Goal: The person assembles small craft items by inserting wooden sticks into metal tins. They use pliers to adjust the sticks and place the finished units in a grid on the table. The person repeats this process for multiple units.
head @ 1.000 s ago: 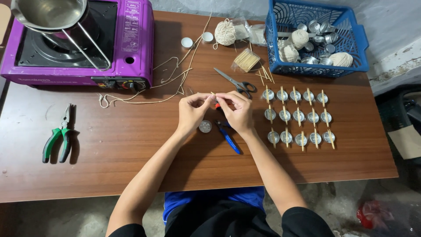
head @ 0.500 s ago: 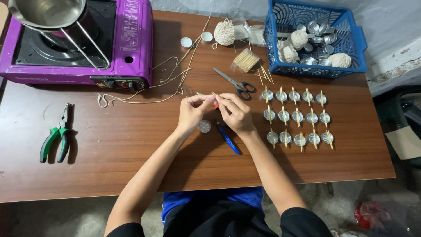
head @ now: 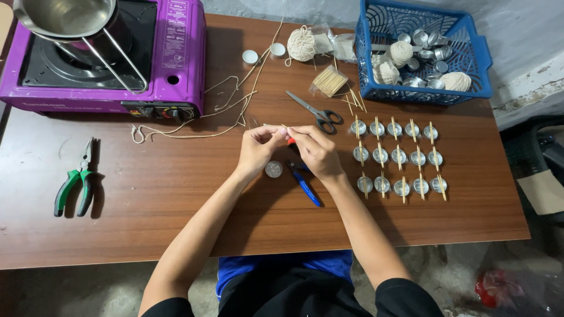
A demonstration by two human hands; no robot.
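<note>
My left hand (head: pixel 259 145) and my right hand (head: pixel 315 150) meet above the middle of the brown table (head: pixel 176 194), fingertips pinched together on a thin wooden stick (head: pixel 276 125) with a small red piece between them. Just below the hands lie a small round metal cup (head: pixel 274 169) and a blue-handled tool (head: pixel 305 185). To the right stand rows of small metal cups (head: pixel 397 156), each with a stick laid across it.
Scissors (head: pixel 314 110), a bundle of sticks (head: pixel 329 80) and loose string (head: pixel 235 100) lie behind the hands. A blue basket (head: pixel 470 47) with metal cups and string balls sits back right. A purple portable stove (head: pixel 176 58) carries a steel pot (head: pixel 64 16). Green pliers (head: pixel 76 183) lie left.
</note>
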